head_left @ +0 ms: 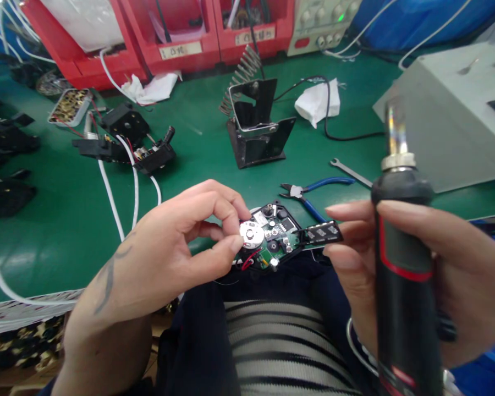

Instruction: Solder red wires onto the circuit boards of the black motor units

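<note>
A green circuit board [278, 234] in a black housing sits near the front edge of the bench, just above my lap. My left hand [202, 231] is closed on its left side, thumb and fingers pinching by a round silver disc [252, 235]. Red wires [251, 259] show below the disc. My right hand [449, 258] is wrapped round a black electric screwdriver [406, 297] with red trim, held upright close to the camera, its metal end up. Its thumb and fingertip are beside a black strip [322, 233] with pale markings at the housing's right; contact is unclear.
Blue-handled cutters [299, 191] and a wrench [350, 171] lie beyond the board. Behind are a black stand [258, 135] with a spring, crumpled white tissue [318, 103] and red bins [177, 52]. Wired black assemblies [127, 140] lie left; a grey box [441, 110] stands right.
</note>
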Motion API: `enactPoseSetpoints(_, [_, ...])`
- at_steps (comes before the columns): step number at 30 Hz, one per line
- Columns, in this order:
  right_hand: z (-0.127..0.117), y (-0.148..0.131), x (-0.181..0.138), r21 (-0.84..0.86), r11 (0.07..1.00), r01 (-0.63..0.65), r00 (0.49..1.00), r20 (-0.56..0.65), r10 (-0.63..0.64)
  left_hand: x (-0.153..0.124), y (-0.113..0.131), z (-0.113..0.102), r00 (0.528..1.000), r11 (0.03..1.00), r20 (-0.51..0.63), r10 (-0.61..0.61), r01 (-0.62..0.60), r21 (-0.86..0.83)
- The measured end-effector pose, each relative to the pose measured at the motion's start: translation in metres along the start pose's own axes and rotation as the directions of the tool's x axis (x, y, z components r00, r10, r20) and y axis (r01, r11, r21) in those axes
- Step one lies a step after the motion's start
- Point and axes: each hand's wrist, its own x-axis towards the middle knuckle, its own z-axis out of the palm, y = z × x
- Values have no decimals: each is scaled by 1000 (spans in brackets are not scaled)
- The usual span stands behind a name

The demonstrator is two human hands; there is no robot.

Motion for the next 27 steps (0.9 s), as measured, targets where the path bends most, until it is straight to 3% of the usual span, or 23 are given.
enactPoseSetpoints(4, [8, 2, 5, 44, 998, 54, 996, 64, -56, -3, -2, 0, 1000, 1000, 1, 22, -22, -22])
enactPoseSetpoints(11, [5, 3, 2, 22, 999, 46, 998, 45, -47, -6, -3, 2, 998, 998, -69, 15, -18, -53])
enactPoseSetpoints(15, [8, 4, -3, 7, 999, 34, 999, 34, -34, -6, -9, 1, 988, 986, -151, -27, 51, 160])
enactPoseSetpoints(17, [10, 4, -4, -9, 999, 35, 999, 18, -34, -5, -8, 0, 989, 970, -129, -74, 102, 223])
enactPoseSetpoints(21, [12, 4, -3, 2, 999, 39, 999, 29, -39, -2, 0, -4, 979, 961, -88, -183, 197, 193])
enactPoseSetpoints(27, [5, 2, 4, 26, 998, 60, 994, 95, -62, -2, 1, -12, 980, 944, 30, -195, 180, 276])
